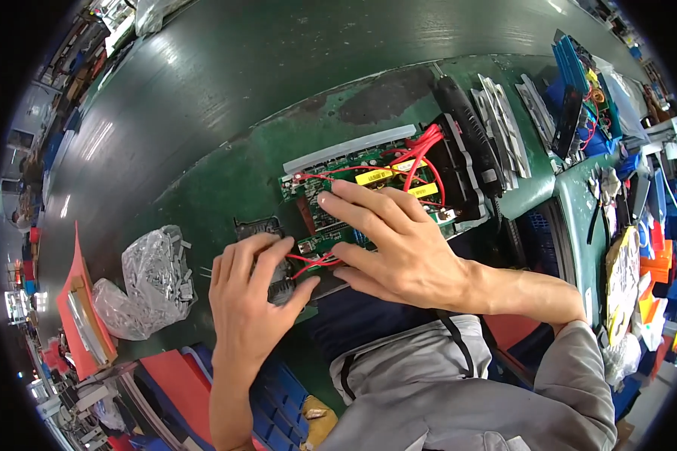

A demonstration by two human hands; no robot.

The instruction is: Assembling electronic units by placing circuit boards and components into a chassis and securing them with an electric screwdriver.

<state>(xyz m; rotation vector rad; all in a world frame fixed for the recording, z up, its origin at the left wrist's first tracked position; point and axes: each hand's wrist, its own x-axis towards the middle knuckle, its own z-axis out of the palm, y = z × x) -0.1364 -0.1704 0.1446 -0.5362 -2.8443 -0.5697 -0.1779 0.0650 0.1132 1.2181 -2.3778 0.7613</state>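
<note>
A green circuit board [327, 217] with yellow-wrapped parts and a grey metal strip along its far edge lies in front of me. My left hand [252, 289] curls around a black end panel [257, 227] beside the board's left end, partly covering it. From that panel, thin red wires [308, 263] run to my right hand [399, 244], whose thumb and index finger close around them. The other right fingers rest over the board. Thick red wires [421, 154] loop at its right end, next to a second black end panel [459, 177].
Right of the board lie a black power screwdriver [466, 120] and silver metal strips [504, 131]. A blue-cased assembly [583, 98] stands at the far right. A clear bag of small metal parts [154, 278] and a red folder [83, 316] sit left; blue crates [278, 402] are below.
</note>
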